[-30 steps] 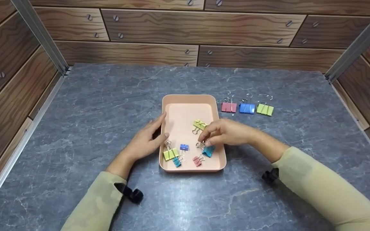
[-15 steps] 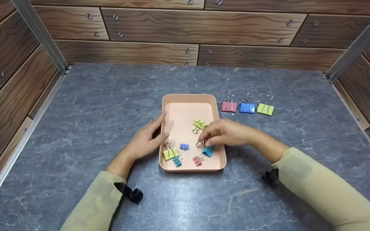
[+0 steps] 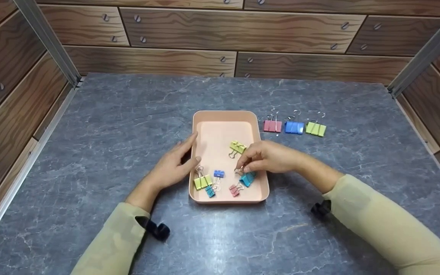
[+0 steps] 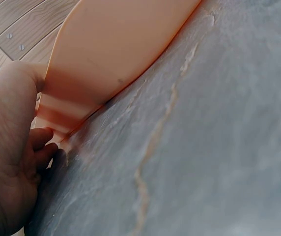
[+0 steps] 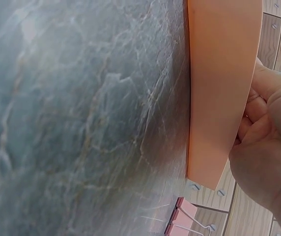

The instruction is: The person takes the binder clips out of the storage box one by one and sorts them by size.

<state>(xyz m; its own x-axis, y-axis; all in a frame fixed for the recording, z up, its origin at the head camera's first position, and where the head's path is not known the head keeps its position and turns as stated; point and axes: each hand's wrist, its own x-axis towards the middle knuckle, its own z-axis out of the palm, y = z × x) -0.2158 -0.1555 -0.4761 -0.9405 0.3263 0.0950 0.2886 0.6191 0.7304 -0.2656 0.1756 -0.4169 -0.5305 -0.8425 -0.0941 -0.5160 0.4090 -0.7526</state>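
Observation:
In the head view a peach tray (image 3: 224, 131) holds several binder clips. My left hand (image 3: 170, 168) holds the tray's left wall, with the thumb over the rim and lower fingers (image 4: 43, 137) curled against the outside. My right hand (image 3: 266, 157) reaches over the right wall. Its thumb and fingertips pinch the wire handles of a teal binder clip (image 3: 247, 179), partly hiding them. Beyond this hand lies a yellow-green binder clip (image 3: 237, 147). A small pink clip (image 3: 235, 190), blue clip (image 3: 219, 174), small teal clip (image 3: 210, 191) and another yellow-green clip (image 3: 203, 182) lie nearer the front.
Right of the tray's far end, a large pink clip (image 3: 272, 126), a blue clip (image 3: 294, 127) and a yellow-green clip (image 3: 315, 129) stand in a row. They are on a grey marbled table (image 3: 136, 103). Wood-patterned panels (image 3: 181, 30) enclose its back and sides.
The teal clip has turned slightly under my right fingertips, and less of its wire handles shows. My left hand and the tray keep their places.

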